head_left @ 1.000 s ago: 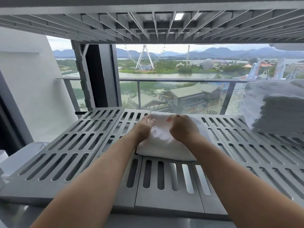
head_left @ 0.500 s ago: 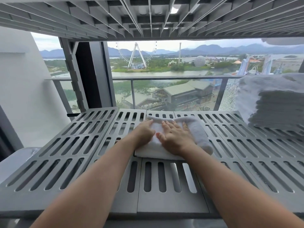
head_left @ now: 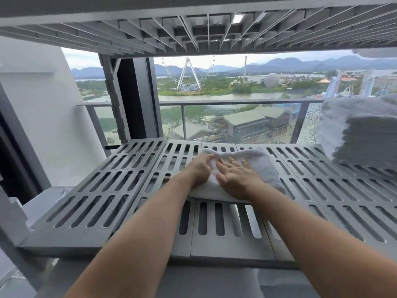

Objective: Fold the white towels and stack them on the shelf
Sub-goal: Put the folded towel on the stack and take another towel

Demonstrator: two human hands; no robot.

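White towel [head_left: 264, 168], folded into a thick pad, lay under both my grips near the middle of the slatted grey shelf [head_left: 107, 190], toward its back edge. My right grip [head_left: 235, 179] was released: palm and spread fingers lay flat on top of the cloth, pressing down. My left grip [head_left: 199, 168] was curled at the towel's left end, fingers bent into the cloth and, as far as I could tell, pinching a fold there; the fingertips were partly buried.

I judged the step to be squaring and flattening the fold. To do it well, the flat palm should anchor the pad while the curled fingers tuck the loose edge under. A sweep toward the right end, where the cloth looked lumpy and rounded, should follow. Light, even pressure would keep the pile from sagging into the slots, and the slats gave a straight line to set the edges against.

A stack of folded towels [head_left: 361, 134] stood at the shelf's right end, well apart. The ribbed underside of the upper shelf [head_left: 193, 33] hung overhead, with a glass balcony railing [head_left: 236, 102] behind.
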